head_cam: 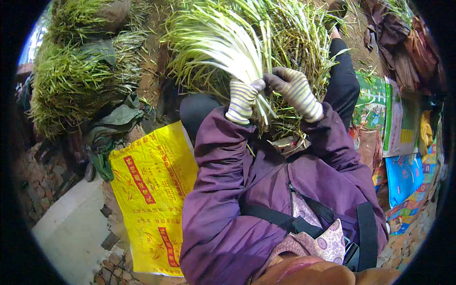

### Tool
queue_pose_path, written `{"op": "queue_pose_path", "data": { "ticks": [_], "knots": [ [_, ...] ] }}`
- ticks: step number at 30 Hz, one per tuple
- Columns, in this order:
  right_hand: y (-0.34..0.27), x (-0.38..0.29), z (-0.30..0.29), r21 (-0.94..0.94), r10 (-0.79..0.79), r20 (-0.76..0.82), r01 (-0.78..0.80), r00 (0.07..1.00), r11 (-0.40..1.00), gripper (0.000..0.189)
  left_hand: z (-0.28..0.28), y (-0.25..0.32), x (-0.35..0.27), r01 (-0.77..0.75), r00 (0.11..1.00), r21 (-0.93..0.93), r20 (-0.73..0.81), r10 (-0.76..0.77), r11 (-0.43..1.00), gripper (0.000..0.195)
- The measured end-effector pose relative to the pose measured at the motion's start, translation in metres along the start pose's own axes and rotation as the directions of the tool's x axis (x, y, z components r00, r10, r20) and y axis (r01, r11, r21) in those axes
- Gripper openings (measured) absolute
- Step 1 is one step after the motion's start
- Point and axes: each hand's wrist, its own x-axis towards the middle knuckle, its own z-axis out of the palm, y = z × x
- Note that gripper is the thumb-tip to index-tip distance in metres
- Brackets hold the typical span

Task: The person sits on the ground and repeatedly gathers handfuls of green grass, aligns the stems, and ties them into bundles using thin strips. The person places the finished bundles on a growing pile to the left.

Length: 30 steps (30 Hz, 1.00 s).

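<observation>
My left hand (243, 99), in a striped knit glove, grips a bunch of long green shoots with white stems (238, 53), perhaps chives. Their leafy tops fan up and to the left, while the cut ends poke out below my fist. Close beside it, my right hand (297, 91) wears a matching glove with dark fingertips. Its thumb and fingers bend towards the stems and almost touch the left thumb. Whether a stalk is pinched between them is hidden. Under and beyond both hands lies a large heap of the same greens (299, 39), with dry, straw-coloured stalks mixed in.
Stacked bundles of greens (74, 78) stand at the left, with dark green cloth (121, 115) beside them. A yellow printed sack (153, 199) lies by my left side. Printed green sheeting (370, 99) and a blue sheet (404, 178) are at the right. Brown cloth (388, 32) lies upper right.
</observation>
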Motion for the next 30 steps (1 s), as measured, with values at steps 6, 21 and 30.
{"op": "queue_pose_path", "data": {
  "ticks": [6,21,30],
  "knots": [
    [-0.017,-0.014,-0.066,0.314,-0.03,-0.354,0.149,0.935,0.938,0.023,0.006,0.009,0.0,-0.001,0.991,0.431,-0.123,0.06,0.902,0.026],
    [-0.029,0.002,-0.091,0.351,0.001,-0.2,0.071,0.98,0.934,0.026,0.008,0.048,-0.019,0.169,0.982,-0.349,0.145,-0.125,0.922,0.039],
    [-0.015,0.017,-0.02,0.38,-0.106,-0.019,0.105,0.994,0.919,0.034,0.011,0.054,-0.033,0.159,0.98,-0.287,0.163,-0.116,0.945,0.042]
  ]
}}
